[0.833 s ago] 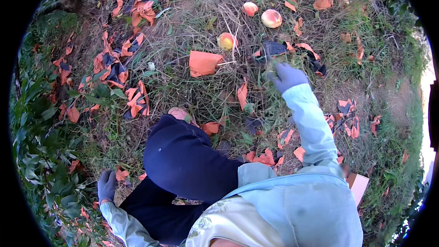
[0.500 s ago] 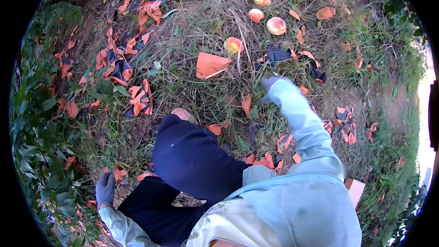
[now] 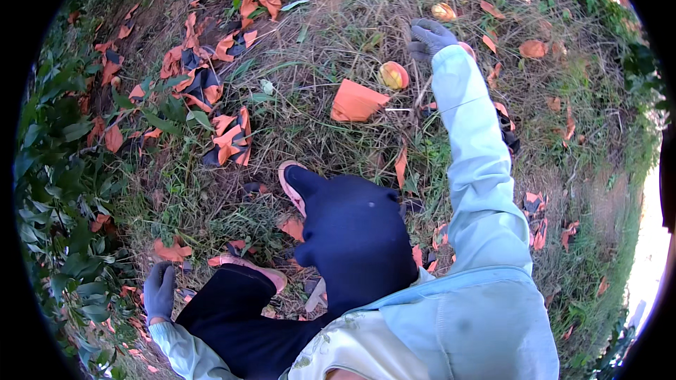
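My right hand (image 3: 429,39), in a grey glove, reaches far out to the ground at the upper right with its fingers curled downward. What lies under its palm is hidden. A red peach (image 3: 466,49) shows partly from behind that wrist. Just beyond the hand lies a yellowish peach (image 3: 443,12); nearer and to the left, a yellow-and-red peach (image 3: 393,75) rests in dry grass beside a flat orange paper piece (image 3: 358,101). Low at the left, my left hand (image 3: 160,292), also gloved, hangs beside my dark trouser leg with fingers stretched and nothing visible in it.
Torn orange-and-black paper (image 3: 201,88) litters the grass, mostly at the left. Leafy branches (image 3: 70,239) crowd the left edge. My pink shoes (image 3: 292,186) stand among grass and paper scraps. Dry stalks (image 3: 422,95) lie near the peaches.
My right hand has moved farther out, over the spot where a peach lay. The ground has shifted rightward in view and my knee has moved right. The left hand stays almost in place.
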